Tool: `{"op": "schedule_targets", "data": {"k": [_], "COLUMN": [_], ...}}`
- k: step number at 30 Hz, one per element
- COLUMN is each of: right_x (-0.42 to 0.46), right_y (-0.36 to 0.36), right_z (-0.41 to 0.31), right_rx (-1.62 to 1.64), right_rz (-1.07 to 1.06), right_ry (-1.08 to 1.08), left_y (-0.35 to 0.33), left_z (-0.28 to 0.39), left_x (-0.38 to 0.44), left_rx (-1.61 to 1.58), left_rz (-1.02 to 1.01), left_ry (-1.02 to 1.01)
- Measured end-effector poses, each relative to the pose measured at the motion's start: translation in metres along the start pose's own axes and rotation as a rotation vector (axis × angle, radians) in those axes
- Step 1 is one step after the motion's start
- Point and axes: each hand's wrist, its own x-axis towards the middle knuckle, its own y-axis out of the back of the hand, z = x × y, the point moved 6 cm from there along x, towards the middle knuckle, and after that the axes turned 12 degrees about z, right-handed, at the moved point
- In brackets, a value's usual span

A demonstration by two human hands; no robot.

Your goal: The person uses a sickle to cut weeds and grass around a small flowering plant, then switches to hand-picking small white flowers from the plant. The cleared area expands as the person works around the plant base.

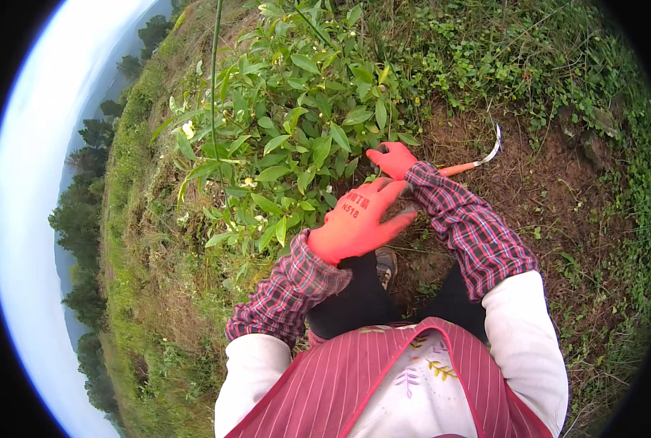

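My left hand (361, 220), in a red work glove that bears printing, is in front of a leafy shrub (298, 120) with a few white flowers. Its thumb and fingers are spread apart, palm downwards, and no object shows in it. Just beyond, my right hand (394, 160), gloved in the same red, is at the shrub's lower right edge with its fingers bent. Whatever lies under those fingers is hidden. A sickle (488, 157) with a curved metal blade and orange handle is right of my right wrist. The handle's near end disappears behind my plaid sleeve.
Bare reddish soil (555, 202) with dry litter spreads on the right, bordered by low green ground plants (468, 60). A thin upright green stem (214, 82) crosses in front of the shrub. My shoe (385, 265) is below my hands. Grassy slope (156, 263) extends leftwards towards trees.
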Motion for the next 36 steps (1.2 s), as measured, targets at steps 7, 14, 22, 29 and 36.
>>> {"op": "schedule_targets", "data": {"k": [7,14,22,29,36], "right_x": [-0.016,-0.024,-0.017,-0.029,-0.032], "right_y": [0.010,0.039,0.071,0.092,0.085], "right_z": [-0.014,-0.041,-0.036,-0.059,-0.061], "right_rx": [0.336,0.601,0.755,0.783,0.571], "right_rz": [-0.037,0.035,0.056,0.256,0.180], "right_ry": [-0.163,-0.137,-0.121,0.087,0.108], "left_y": [0.079,0.079,0.021,0.010,0.011], "left_z": [-0.027,-0.093,-0.124,-0.133,-0.098], "left_x": [0.078,0.118,0.107,0.105,0.101], "left_rx": [0.305,0.660,-0.088,-0.117,-0.005], "left_rz": [0.802,0.650,0.485,0.404,0.259], "left_ry": [-0.064,0.351,0.457,0.457,0.404]}}
